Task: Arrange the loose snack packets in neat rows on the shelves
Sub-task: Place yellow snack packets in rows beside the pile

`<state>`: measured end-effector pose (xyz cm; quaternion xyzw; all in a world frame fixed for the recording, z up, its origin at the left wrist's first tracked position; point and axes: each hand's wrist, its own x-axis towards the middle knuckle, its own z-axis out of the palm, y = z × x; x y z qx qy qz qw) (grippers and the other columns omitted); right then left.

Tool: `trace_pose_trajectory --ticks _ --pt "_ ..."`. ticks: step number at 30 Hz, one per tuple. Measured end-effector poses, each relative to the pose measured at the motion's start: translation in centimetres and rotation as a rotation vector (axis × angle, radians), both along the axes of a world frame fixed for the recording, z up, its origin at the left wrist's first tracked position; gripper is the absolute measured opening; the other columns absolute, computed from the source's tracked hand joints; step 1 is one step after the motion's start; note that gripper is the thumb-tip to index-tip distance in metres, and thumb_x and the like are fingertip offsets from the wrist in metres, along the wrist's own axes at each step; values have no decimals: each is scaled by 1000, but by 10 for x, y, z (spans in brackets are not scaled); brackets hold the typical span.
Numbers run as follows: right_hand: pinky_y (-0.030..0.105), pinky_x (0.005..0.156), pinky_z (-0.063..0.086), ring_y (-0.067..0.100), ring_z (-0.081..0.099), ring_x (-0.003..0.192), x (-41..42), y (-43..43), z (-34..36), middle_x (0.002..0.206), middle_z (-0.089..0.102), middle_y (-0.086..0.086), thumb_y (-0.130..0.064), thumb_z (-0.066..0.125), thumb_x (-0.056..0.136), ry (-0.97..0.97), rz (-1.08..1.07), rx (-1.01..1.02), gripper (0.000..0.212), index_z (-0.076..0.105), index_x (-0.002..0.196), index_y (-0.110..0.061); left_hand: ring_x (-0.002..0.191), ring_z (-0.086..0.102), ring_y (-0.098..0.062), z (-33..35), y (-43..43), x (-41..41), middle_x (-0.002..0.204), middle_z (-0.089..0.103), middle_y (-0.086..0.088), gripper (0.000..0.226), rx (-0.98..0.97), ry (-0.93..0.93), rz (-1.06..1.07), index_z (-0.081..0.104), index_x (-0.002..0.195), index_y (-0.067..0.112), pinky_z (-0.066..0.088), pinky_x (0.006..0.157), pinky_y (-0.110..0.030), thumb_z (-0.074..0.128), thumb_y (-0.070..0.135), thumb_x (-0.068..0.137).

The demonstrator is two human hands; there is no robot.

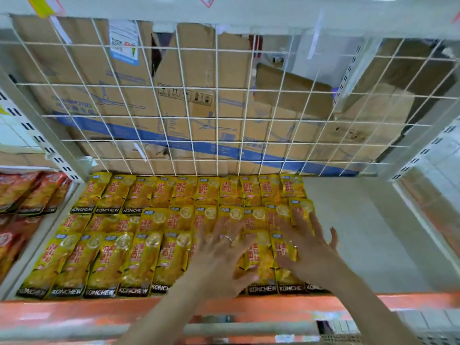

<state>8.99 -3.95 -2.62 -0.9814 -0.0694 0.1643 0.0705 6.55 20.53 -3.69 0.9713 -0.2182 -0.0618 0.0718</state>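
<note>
Several yellow snack packets (pixel 139 260) lie flat in three overlapping rows on the white shelf (pixel 361 232), filling its left and middle part. My left hand (pixel 221 255) rests with spread, straight fingers on packets in the front and middle rows; a ring shows on one finger. My right hand (pixel 306 247) lies flat with splayed fingers on the packets at the right end of the rows. Neither hand grips a packet. Some front-row packets are hidden under both hands.
A white wire grid (pixel 199 115) backs the shelf, with cardboard boxes (pixel 174 95) behind it. Red-orange snack packets (pixel 32 192) fill the neighbouring shelf on the left. An orange price strip (pixel 74 312) runs along the front edge. The shelf's right part is bare white.
</note>
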Motion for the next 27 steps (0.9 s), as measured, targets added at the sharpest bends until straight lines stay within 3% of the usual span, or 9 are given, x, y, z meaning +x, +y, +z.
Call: trace_pose_trajectory --ticks 4,7,10,16,21,27 --pt "61 117 -3 19 -21 150 -6 -12 -6 157 -31 -17 -86 3 63 1 41 8 89 -12 146 -60 152 -17 -33 -7 -36 7 167 -12 10 82 35 69 -10 1 152 51 -11 115 -68 37 79 84" --pt "58 118 -4 16 -21 150 -11 -20 -10 159 -26 -20 -89 3 65 -9 71 32 89 -9 147 -59 152 -19 -32 -8 -44 7 165 -20 13 87 53 75 -8 -6 153 51 -10 115 -68 40 77 84" --pt "59 117 -5 14 -20 150 -14 -26 -11 160 -21 -22 -95 -4 63 -6 97 69 91 -8 147 -60 151 -24 -28 -1 -45 8 165 -21 14 87 71 126 6 -6 153 51 -10 116 -67 42 76 84" --pt "57 118 -2 13 -9 152 6 -33 -2 164 -7 -19 -75 0 70 -57 10 109 85 6 152 -53 151 -20 -35 12 -68 27 165 -22 9 84 54 157 57 -11 154 48 -10 114 -68 29 82 88" --pt "57 119 -5 15 -16 152 26 -33 -3 165 -12 -15 -63 29 97 -31 19 107 66 5 156 -44 152 -18 -35 2 -82 46 166 -18 8 85 98 147 59 -1 158 39 -6 116 -68 29 80 89" --pt "58 118 -6 15 -15 152 22 -29 -8 165 -10 -14 -58 31 99 -15 57 100 66 7 157 -39 152 -18 -31 -4 -81 48 166 -16 14 85 73 132 61 -2 158 40 -7 117 -66 26 81 89"
